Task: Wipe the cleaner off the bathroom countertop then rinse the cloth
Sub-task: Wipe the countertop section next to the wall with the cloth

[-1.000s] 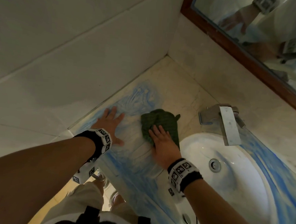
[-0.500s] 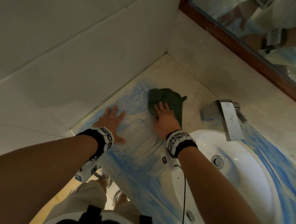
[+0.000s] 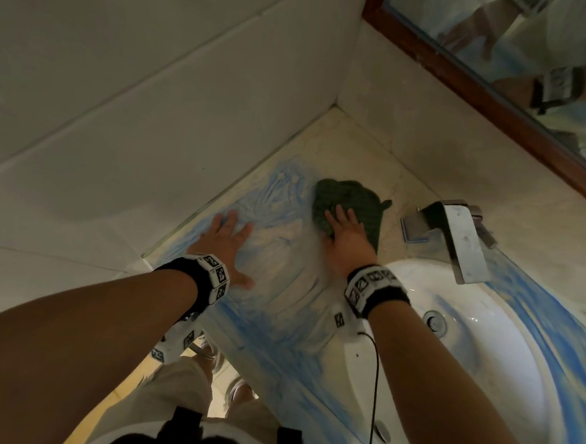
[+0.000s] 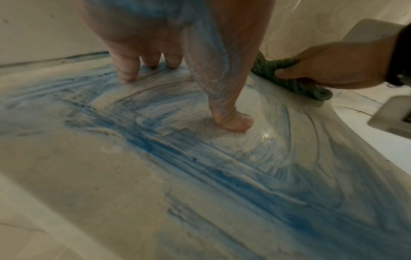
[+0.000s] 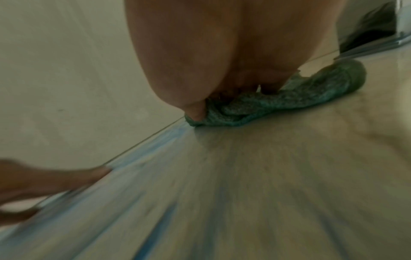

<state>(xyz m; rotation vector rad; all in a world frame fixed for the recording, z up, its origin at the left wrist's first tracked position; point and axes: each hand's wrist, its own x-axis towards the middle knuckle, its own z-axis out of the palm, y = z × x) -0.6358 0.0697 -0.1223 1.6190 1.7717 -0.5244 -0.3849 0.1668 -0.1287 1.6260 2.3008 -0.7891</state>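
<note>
Since a second ago the right hand (image 3: 347, 240) has pushed the green cloth (image 3: 349, 199) away from the basin rim and up toward the back corner of the worktop (image 3: 368, 151), while the left hand (image 3: 223, 241) has stayed planted.

That left hand lies flat with fingers spread, pressing the worktop in the blue cleaner smears (image 3: 279, 193). The right hand presses down on the cloth; the left wrist view shows its thumb (image 4: 286, 73) tucked against the cloth's edge and the fingers bent over it, gripping.

The cloth sits on the worktop left of the chrome faucet (image 3: 455, 231), near the corner where the walls meet. Blue streaks run along the worktop's front and around the white sink (image 3: 502, 372).

No readable writing shows anywhere; the wrist bands (image 3: 373, 288) carry only black-and-white square markers.

Only the head view shows the wood-framed mirror (image 3: 498, 93) and the sink drain (image 3: 434, 321). The right wrist view is motion-blurred, showing the cloth bunched under the fingers.
</note>
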